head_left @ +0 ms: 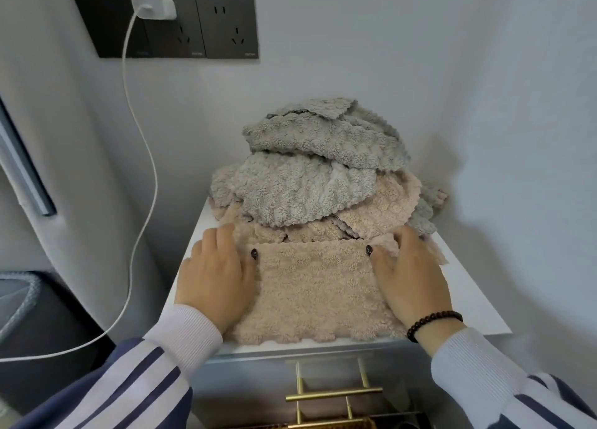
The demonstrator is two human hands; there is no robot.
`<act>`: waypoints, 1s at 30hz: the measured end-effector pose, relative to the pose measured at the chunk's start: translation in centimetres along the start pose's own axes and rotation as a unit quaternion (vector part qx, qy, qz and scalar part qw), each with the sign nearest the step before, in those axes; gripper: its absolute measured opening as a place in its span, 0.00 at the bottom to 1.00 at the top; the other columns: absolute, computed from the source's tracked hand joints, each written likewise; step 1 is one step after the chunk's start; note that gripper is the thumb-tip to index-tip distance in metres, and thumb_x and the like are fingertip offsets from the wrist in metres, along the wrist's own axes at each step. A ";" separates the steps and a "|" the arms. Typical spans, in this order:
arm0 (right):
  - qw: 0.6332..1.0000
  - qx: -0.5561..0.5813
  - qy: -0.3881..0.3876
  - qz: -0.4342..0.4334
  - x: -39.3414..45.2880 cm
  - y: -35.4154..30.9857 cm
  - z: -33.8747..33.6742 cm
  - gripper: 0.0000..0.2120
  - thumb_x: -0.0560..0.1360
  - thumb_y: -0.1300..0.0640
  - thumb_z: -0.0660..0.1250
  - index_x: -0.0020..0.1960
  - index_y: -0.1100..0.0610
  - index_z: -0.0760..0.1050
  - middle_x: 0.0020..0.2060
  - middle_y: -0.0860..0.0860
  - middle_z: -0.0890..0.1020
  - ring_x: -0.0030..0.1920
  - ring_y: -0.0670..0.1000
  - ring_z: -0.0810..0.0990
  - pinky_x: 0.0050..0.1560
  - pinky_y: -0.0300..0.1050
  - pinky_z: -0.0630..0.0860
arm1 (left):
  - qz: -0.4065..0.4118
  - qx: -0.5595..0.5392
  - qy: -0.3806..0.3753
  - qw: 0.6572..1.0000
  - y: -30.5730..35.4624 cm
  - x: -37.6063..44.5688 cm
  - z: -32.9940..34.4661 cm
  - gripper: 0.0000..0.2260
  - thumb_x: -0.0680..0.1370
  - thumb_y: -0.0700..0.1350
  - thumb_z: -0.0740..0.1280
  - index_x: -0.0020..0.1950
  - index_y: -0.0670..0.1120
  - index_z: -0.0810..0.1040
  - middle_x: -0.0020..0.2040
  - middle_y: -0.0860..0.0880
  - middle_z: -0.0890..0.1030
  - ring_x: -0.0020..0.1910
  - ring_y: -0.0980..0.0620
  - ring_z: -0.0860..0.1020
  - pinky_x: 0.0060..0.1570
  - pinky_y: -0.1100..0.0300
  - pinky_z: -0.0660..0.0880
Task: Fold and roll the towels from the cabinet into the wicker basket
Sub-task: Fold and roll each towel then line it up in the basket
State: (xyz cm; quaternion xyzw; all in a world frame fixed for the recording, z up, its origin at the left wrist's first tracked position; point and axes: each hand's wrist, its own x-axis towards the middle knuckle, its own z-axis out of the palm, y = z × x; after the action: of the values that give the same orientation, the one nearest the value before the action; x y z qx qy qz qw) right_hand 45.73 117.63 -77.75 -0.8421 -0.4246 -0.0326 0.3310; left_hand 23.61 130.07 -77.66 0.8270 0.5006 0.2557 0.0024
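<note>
Towels come first: a beige towel (318, 291) lies spread flat at the near edge of the white cabinet top (468, 302), at 6 o'clock from the heap of grey and beige towels (310, 183) piled toward the wall. Left hand (216, 276) and right hand (410, 276) each hold a far corner at 9 and 3 o'clock, thumbs on top and fingers curled over the edge, apparently to square it for a fold. A charger cable (142, 176) hangs at 10 o'clock. No wicker basket clearly shows.
</note>
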 end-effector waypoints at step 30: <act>0.897 -0.209 -0.276 -0.275 -7.4 -2.9 0.3 0.37 0.79 0.46 0.58 0.78 0.49 0.38 0.77 0.50 0.40 0.77 0.52 0.38 0.72 0.48 0.34 | 0.255 0.075 -0.136 0.955 -2.1 -8.2 -0.6 0.26 0.74 0.59 0.59 0.69 0.49 0.70 0.65 0.46 0.77 0.62 0.44 0.78 0.57 0.46 0.76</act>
State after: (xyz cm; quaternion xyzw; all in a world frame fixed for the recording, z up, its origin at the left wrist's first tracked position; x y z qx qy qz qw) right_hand 38.85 113.91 -78.94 -0.7170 -0.6966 0.0234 -0.0046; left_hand 18.61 124.11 -81.09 0.9518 0.2861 0.0951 -0.0564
